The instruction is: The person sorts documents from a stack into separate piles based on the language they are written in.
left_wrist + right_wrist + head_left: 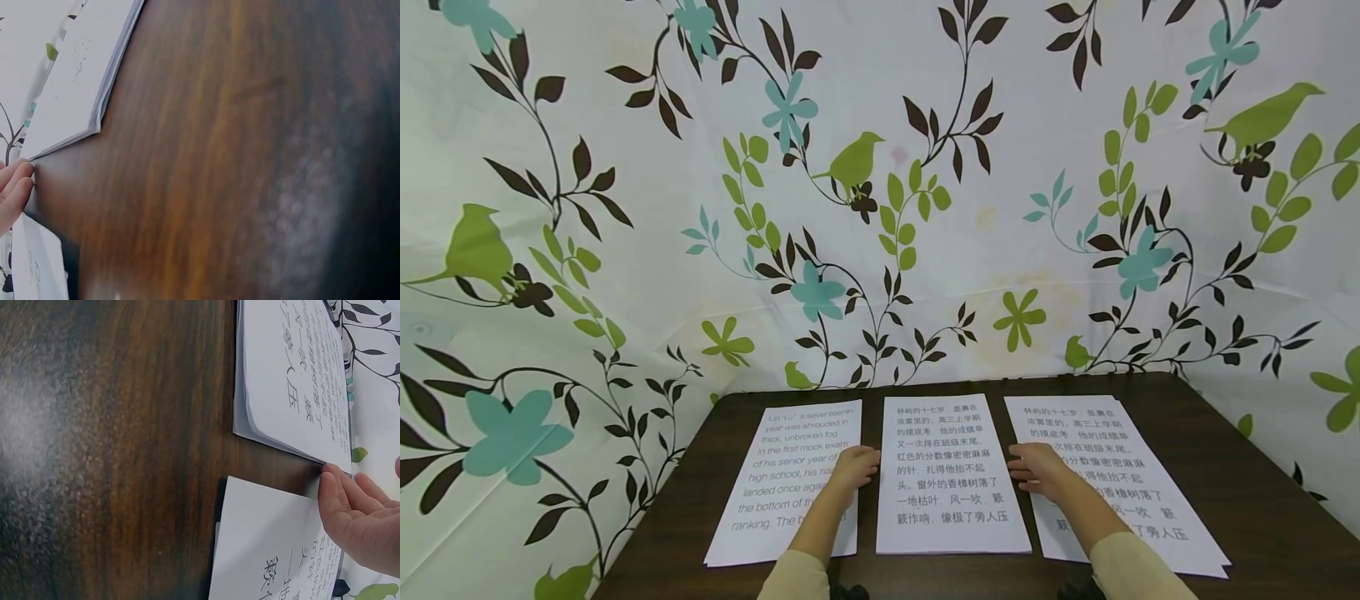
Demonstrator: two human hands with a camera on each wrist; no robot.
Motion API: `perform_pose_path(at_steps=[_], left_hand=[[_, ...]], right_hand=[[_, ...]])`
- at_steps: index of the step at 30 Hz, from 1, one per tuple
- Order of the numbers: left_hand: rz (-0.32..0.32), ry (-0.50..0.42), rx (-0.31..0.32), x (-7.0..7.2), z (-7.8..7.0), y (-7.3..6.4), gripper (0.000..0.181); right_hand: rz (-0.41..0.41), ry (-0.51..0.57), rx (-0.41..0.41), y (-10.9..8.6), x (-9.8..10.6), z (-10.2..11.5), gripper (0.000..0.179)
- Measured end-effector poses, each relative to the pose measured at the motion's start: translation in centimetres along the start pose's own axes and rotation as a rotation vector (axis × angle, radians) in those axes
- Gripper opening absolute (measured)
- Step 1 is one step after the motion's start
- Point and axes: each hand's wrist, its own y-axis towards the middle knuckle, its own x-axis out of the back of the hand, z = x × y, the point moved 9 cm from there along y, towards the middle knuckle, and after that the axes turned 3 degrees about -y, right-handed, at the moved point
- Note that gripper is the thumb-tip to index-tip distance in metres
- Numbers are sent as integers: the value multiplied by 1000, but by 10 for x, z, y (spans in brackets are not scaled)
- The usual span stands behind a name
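Observation:
A middle stack of white paper point(951, 540) with printed Chinese text lies flat on the table. My left hand point(854, 468) is over the right part of the left stack, its fingertips by the middle stack's left edge. On the other side my right hand point(1039, 469) reaches across the right stack's left edge, fingers near the middle stack's right edge. In the right wrist view, the right hand's fingertips point(328, 470) touch the edge of the middle stack point(287, 381), and its fingers look fairly straight. The left fingers point(19, 181) meet the stack's edge in the left wrist view.
The left stack point(752, 508) bears English print; the right stack point(1180, 533) bears Chinese text, its sheets slightly misaligned. All lie on a dark wood-grain table point(1247, 467). Behind hangs a white cloth point(925, 325) patterned with birds, leaves and flowers.

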Motion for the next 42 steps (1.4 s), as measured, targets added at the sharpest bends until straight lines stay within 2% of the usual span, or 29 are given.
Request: perform_pose_path(at_steps=[9, 23, 30, 37, 42], left_hand=[[3, 29, -12, -5, -3, -3, 40], [-14, 4, -15, -4, -5, -6, 37], [-42, -39, -22, -3, -6, -7, 35], [-98, -94, -16, 2, -7, -9, 36], [-118, -167, -48, 2, -10, -10, 34]], right_hand=[[-9, -5, 16, -3, -2, 1, 47], [-79, -68, 52, -7, -4, 7, 43], [-98, -74, 64, -13, -6, 10, 43], [-170, -33, 58, -15, -7, 11, 42], [-178, 87, 103, -13, -8, 10, 42]])
